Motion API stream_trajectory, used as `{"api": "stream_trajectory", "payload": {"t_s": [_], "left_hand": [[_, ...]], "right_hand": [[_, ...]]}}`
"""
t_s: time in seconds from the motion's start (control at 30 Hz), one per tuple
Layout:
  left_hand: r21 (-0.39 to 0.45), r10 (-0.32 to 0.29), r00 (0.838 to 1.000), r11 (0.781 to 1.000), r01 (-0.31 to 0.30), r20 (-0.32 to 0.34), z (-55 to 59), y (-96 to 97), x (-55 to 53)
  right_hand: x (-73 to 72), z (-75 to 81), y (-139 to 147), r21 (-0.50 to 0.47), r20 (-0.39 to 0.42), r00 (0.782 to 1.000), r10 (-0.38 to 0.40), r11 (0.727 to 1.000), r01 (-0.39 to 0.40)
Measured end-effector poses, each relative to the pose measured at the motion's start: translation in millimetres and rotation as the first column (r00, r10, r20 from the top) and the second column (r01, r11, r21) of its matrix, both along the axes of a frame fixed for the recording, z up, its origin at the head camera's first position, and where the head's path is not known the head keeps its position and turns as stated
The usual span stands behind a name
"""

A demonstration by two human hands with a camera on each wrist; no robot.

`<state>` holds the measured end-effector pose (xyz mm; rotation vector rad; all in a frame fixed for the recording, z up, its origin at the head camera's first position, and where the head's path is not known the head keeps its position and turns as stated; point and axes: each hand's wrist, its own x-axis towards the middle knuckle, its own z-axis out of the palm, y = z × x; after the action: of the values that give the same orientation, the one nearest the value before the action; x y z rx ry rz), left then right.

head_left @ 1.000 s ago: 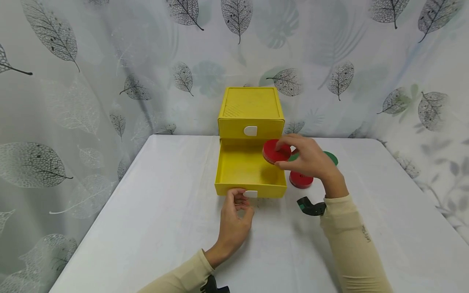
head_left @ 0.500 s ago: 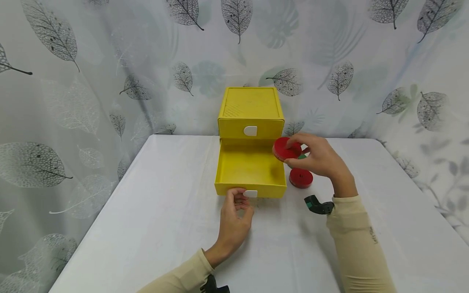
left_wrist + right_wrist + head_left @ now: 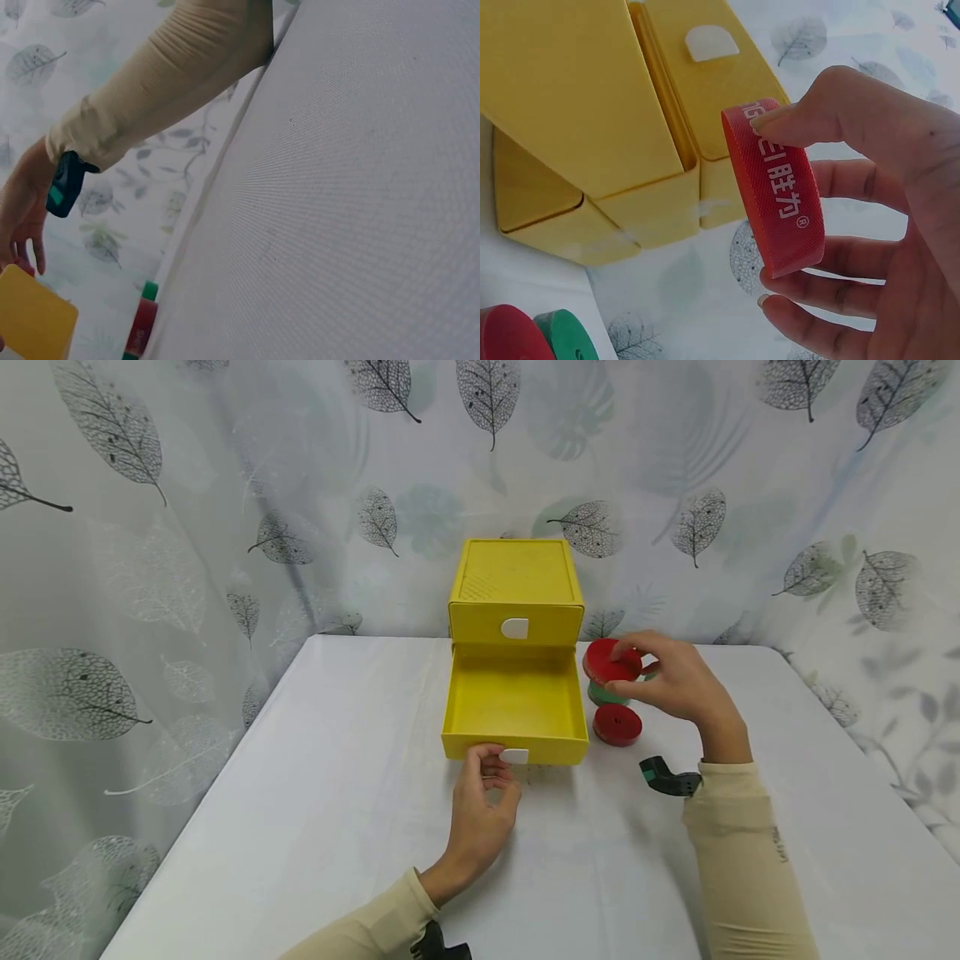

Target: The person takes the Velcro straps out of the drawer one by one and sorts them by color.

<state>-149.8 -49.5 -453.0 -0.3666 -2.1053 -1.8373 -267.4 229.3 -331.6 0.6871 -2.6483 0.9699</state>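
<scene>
A yellow two-drawer box stands at the table's back, its lower drawer pulled out with its yellow floor showing. My left hand has curled fingers at the drawer's front, by the white pull tab. Thumb and fingers of my right hand pinch a red tape roll by its rim, just right of the drawer. In the head view it overlaps a green roll on the table. Another red roll lies flat in front of the green one.
A white cloth covers the table. Leaf-printed curtain hangs behind and at both sides. The box's upper drawer is closed. A black wrist camera juts from the right sleeve.
My right hand has carried the red tape roll rightward, from over the drawer's right side to above the green roll. My left hand and the drawer stay in place.
</scene>
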Motion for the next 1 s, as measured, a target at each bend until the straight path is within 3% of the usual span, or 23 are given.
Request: {"api": "stream_trajectory", "payload": {"t_s": [0.6,1.0], "left_hand": [[-0.011,0.003,1.0,1.0,-0.003,-0.01,0.5,0.1,-0.5],[-0.009,0.001,1.0,1.0,-0.001,-0.01,0.9,-0.1,-0.3]], "right_hand": [[-2.0,-6.4,29,0.038,0.073,0.992,-0.104,0.994,0.101],[-2.1,-9.8,45,0.108,0.198,0.963,-0.184,0.98,0.165]]}}
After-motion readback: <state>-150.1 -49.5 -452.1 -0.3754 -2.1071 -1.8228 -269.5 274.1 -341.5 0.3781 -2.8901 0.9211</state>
